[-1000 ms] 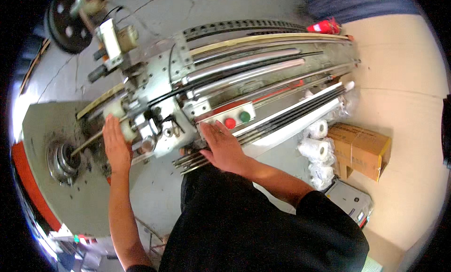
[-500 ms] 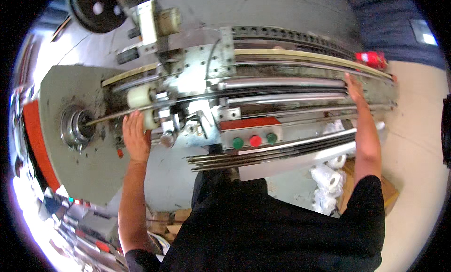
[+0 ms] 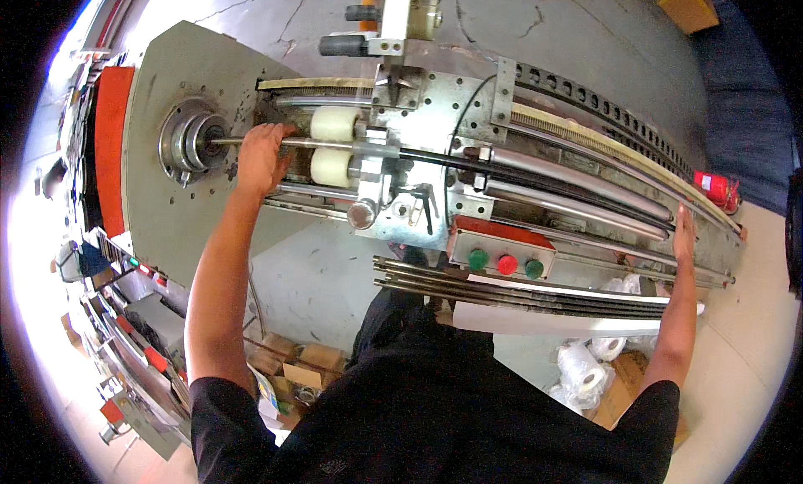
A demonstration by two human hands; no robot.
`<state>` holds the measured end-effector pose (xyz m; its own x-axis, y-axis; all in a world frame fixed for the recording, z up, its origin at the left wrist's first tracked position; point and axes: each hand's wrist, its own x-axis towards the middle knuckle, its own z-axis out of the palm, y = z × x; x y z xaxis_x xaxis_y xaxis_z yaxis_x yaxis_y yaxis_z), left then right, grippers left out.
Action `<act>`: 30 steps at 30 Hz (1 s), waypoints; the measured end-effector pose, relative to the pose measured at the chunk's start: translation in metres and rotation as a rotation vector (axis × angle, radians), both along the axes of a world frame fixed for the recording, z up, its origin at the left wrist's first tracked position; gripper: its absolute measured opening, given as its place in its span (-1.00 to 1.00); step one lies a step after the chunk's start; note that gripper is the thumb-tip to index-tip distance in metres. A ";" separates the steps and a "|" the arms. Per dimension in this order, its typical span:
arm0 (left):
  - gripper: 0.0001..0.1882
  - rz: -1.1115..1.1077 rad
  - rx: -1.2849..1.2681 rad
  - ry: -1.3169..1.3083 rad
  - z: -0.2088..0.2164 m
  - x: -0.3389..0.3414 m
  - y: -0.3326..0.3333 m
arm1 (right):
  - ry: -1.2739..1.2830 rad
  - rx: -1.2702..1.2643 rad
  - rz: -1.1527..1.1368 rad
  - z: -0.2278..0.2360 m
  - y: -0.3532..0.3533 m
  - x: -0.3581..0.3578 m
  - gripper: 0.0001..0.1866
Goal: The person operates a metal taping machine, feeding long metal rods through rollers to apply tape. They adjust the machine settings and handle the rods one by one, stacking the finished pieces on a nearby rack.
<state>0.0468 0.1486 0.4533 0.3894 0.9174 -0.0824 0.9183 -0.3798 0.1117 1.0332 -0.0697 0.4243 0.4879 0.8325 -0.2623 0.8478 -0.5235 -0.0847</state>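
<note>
My left hand [image 3: 261, 159] is closed around a thin metal rod [image 3: 309, 142] between the round metal chuck [image 3: 197, 139] and two white rollers [image 3: 333, 124]. The rod's left end meets the chuck, and its line runs right between the rollers into the steel carriage [image 3: 439, 107]. Over at the machine's right end, my right hand [image 3: 685, 235] has its fingers stretched out, beside the ends of the long silvery tubes [image 3: 577, 181]. Whether its palm touches a tube end cannot be made out.
A control box [image 3: 502, 258] with green and red buttons sits on the machine's near side. Several loose rods [image 3: 519, 296] lie on a white ledge before me. A red fire extinguisher [image 3: 718, 191] stands at right; plastic-wrapped rolls [image 3: 581, 371] and cardboard boxes [image 3: 305, 367] are below.
My left hand has gone from beside the rod near the rollers to a grip around it. My right hand stays at the tube ends. The whole view has shifted and turned.
</note>
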 end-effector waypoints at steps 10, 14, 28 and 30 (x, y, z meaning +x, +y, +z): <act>-0.63 -0.032 -0.082 -0.035 -0.008 -0.043 0.015 | 0.004 0.161 0.023 0.002 -0.006 -0.003 -0.25; -0.62 0.000 -0.108 0.007 -0.002 -0.050 0.017 | 0.025 0.209 0.032 0.004 -0.004 -0.019 -0.26; -0.60 -0.023 -0.015 0.017 -0.006 -0.070 0.008 | 0.164 0.191 -0.033 0.030 0.020 -0.088 -0.23; -0.59 -0.040 -0.012 0.020 -0.008 -0.063 0.013 | 0.036 0.047 -0.009 0.035 0.010 -0.063 -0.21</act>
<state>-0.0159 0.1621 0.4455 0.4239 0.9000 -0.1017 0.9045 -0.4149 0.0985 0.9703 -0.0597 0.4589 0.4861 0.8401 -0.2406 0.8393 -0.5255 -0.1392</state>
